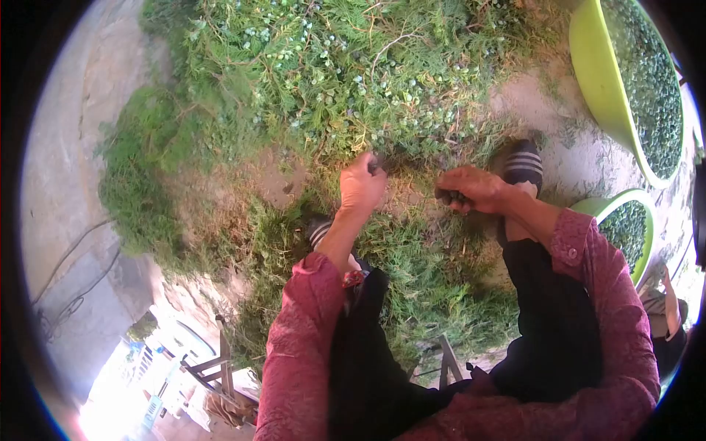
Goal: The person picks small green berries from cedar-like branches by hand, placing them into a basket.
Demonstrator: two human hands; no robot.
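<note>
My left hand is closed at the near edge of a heap of green branches dotted with pale blue-green berries. Something dark shows at its fingertips, too small to name. To its right, my right hand has curled fingers, with small dark pieces at the fingertips that I cannot make out. It is beside my right foot in a dark striped shoe. The two hands are apart, above scattered sprigs.
A large green tub full of small green berries stands at the upper right, a smaller one below it. Another person is at the right edge. Cut greenery lies between my legs. A wooden frame stands lower left.
</note>
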